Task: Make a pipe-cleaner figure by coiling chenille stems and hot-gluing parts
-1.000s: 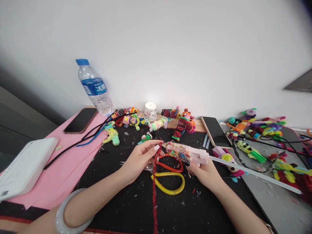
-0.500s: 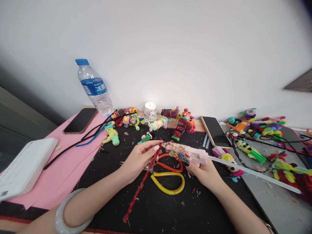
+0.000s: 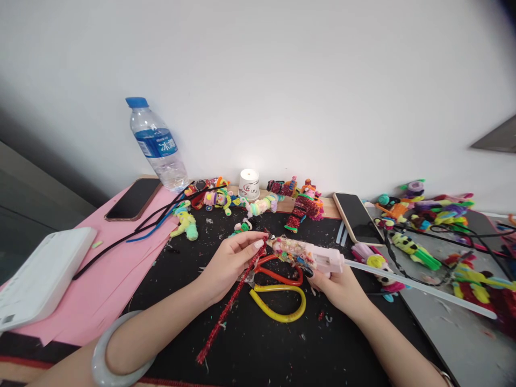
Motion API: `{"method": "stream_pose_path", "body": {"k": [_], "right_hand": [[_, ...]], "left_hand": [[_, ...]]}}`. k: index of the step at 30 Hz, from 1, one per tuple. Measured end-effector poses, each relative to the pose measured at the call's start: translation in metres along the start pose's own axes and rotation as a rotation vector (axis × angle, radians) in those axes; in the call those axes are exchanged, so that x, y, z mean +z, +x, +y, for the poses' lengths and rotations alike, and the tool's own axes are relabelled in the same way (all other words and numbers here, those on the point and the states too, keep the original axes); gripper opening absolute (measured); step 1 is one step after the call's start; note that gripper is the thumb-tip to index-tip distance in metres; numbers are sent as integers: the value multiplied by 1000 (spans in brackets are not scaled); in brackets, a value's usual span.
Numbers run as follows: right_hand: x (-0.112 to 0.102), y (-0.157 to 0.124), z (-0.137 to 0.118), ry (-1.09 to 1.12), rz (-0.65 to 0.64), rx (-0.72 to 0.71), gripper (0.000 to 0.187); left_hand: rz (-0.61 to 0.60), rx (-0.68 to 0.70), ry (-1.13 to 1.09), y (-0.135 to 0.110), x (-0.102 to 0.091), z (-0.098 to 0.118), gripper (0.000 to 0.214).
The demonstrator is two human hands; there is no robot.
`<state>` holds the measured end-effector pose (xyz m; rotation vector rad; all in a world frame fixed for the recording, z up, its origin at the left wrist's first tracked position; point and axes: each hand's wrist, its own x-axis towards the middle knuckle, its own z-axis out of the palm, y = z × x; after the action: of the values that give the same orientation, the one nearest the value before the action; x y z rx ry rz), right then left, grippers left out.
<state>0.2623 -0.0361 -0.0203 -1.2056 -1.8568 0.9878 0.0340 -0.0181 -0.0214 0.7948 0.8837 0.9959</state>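
Note:
Between the fingertips of my left hand [image 3: 234, 263] is a red tinsel pipe cleaner [image 3: 226, 314], whose long end slants down toward me over the mat. My right hand [image 3: 336, 285] grips a pink glue gun [image 3: 322, 259] with a clear glue stick [image 3: 423, 287] sticking far out of its back. Bits of coloured fluff coat the front of the gun. Its nozzle points left, close to the pinched top of the pipe cleaner; whether they touch I cannot tell. Beneath both hands lie scissors [image 3: 278, 307] with one yellow and one red handle, their blades partly hidden by my left hand.
Pipe-cleaner figures [image 3: 304, 207] and a white paper cup [image 3: 249, 185] stand along the wall. A water bottle [image 3: 157, 145], a dark phone [image 3: 133, 199] and a white box [image 3: 46, 274] are at left. Another phone [image 3: 357, 217] and more figures [image 3: 415, 250] lie at right.
The lower end of the pipe cleaner has swung slightly left and toward me. Both hands hold nearly the same place, and the glue gun has barely shifted.

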Motion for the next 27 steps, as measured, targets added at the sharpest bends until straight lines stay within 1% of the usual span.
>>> {"method": "stream_pose_path", "body": {"k": [9,15,19,27], "right_hand": [[0,2,-8,-14,-16,5,26],[-1,0,-5,-77,-25,20,28],[0,0,-5,-76,-29,19,27],[0,1,-10,-118,-40,-53,27]], "left_hand": [[28,16,1,-2,1,1,28],[33,18,3,-3,1,1,26],[36,19,5,-3,1,1,26],[50,23,11,-2,2,2,26]]}}
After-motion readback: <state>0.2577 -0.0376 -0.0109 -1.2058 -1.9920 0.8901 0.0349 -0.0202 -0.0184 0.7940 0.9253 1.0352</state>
